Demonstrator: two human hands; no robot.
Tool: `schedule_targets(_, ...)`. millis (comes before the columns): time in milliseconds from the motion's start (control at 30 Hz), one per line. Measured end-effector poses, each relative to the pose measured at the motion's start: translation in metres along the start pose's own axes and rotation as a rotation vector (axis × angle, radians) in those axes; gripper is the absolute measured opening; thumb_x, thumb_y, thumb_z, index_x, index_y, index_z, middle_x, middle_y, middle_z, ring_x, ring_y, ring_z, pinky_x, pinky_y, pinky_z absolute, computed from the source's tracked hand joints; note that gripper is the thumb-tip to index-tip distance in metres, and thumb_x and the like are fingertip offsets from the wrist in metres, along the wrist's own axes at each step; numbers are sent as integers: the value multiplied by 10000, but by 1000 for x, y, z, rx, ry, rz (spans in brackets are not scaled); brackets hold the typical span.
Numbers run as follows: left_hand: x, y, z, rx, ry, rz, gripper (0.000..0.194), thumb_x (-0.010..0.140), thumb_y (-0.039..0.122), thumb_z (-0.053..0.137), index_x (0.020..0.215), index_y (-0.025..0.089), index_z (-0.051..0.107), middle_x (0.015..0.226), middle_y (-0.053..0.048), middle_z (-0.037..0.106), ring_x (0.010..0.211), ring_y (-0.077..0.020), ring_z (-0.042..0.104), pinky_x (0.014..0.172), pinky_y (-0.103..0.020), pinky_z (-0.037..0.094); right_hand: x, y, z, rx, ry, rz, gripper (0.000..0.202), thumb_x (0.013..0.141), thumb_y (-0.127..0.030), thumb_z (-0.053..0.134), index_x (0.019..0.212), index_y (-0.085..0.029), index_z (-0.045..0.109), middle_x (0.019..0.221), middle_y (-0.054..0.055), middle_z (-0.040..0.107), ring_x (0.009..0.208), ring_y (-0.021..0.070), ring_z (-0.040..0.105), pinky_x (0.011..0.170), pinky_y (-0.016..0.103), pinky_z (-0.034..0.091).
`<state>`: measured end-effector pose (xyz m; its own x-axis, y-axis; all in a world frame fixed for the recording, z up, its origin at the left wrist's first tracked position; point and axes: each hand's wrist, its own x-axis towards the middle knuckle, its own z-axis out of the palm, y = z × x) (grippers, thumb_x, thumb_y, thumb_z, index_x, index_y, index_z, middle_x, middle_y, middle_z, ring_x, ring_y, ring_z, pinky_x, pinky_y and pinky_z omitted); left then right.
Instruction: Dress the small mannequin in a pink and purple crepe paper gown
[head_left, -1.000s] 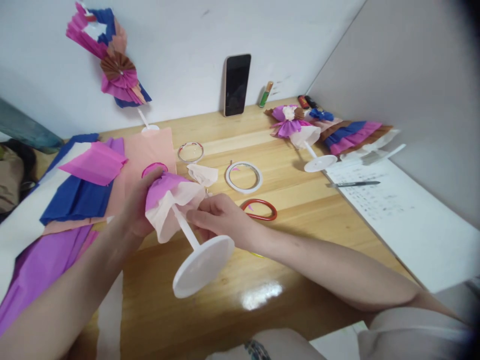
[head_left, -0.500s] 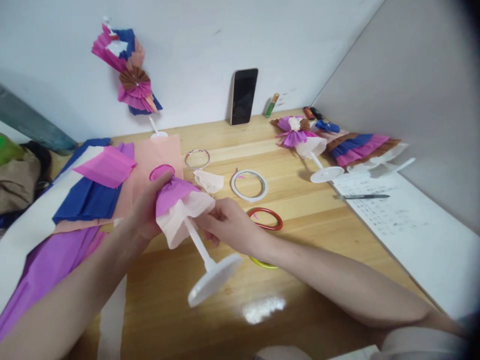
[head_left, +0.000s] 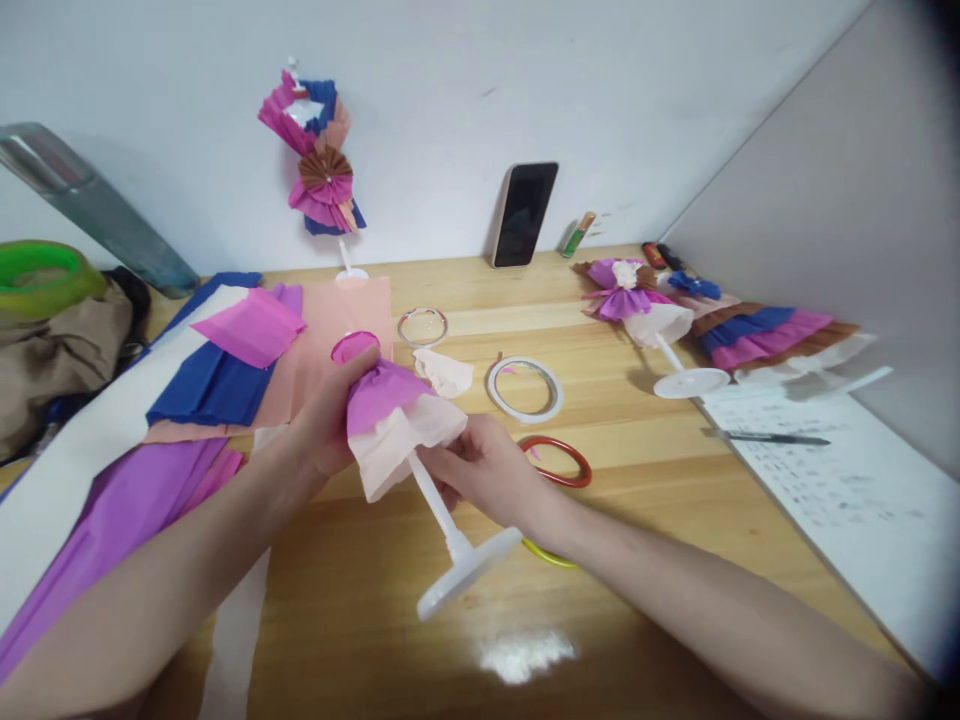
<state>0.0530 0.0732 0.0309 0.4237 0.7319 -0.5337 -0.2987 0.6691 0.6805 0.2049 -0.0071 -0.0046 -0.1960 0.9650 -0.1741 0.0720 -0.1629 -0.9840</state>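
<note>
Paper doll on stand [head_left: 409, 450]: held in the air above the wooden table [head_left: 637, 480], between both hands. Its long axis runs on a slant: the purple top end points up and to the left, away from the person; the white stem [head_left: 435, 505] descends to the lower right and ends in the round white base [head_left: 469, 572], which is tilted with its edge towards the camera and clear of the table. The skirt has a purple layer over a pale pink one.

Left hand [head_left: 326, 420]: closed around the purple upper part of the doll from the left side, thumb lying over the top. The fingers behind the paper are hidden.

Right hand [head_left: 484, 470]: just right of the stem, fingers curled and drawn together, fingertips pinching the lower edge of the pale pink skirt where it meets the stem.

Surroundings: a red ring [head_left: 556, 460] lies just beyond the right hand, a yellow-green ring [head_left: 551, 555] partly under the right wrist, a white tape ring [head_left: 525, 388] further off. A pale paper scrap [head_left: 446, 372] lies just beyond the doll. Stacked paper sheets [head_left: 210, 385] in pink, blue and purple lie left of the left hand. A finished doll [head_left: 641, 315] stands well to the right of the right hand.
</note>
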Motion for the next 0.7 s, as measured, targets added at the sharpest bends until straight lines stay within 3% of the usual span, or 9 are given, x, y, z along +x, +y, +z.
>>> schedule_targets(100,1,-1,-3,43,-18,-57,285,893,363,524,874,111,654,713,-97,713,690,-225,686,635,-296,537,3,5,0,-17,-21,17,247,820,-276,542,597,-174,571,478,-24,543,421,92,498,413,208,358)
schedule_targets(233,1,1,-4,27,-19,75,154,871,287,572,794,166,628,685,-46,699,683,-198,678,657,-275,539,2,3,0,-34,-32,40,278,816,-282,539,560,-174,530,471,-25,510,413,94,478,418,226,355)
schedule_targets(467,1,1,-2,-46,28,97,224,883,244,517,687,174,601,541,-19,632,515,-164,613,531,-255,511,1,1,-3,92,238,-183,213,751,-321,678,742,-211,497,597,-67,491,494,87,488,462,225,394)
schedule_targets(600,4,-2,-6,-60,34,2,259,870,324,538,689,160,622,578,-54,657,637,-211,670,611,-283,549,3,3,-4,72,256,-216,188,750,-322,668,730,-203,525,570,-69,453,472,77,437,445,223,357)
schedule_targets(700,4,-2,-9,-38,31,41,236,839,329,574,674,169,628,576,-57,660,721,-246,691,665,-310,563,2,-1,-3,117,252,-170,222,724,-329,671,665,-204,497,518,-82,420,432,68,398,421,218,334)
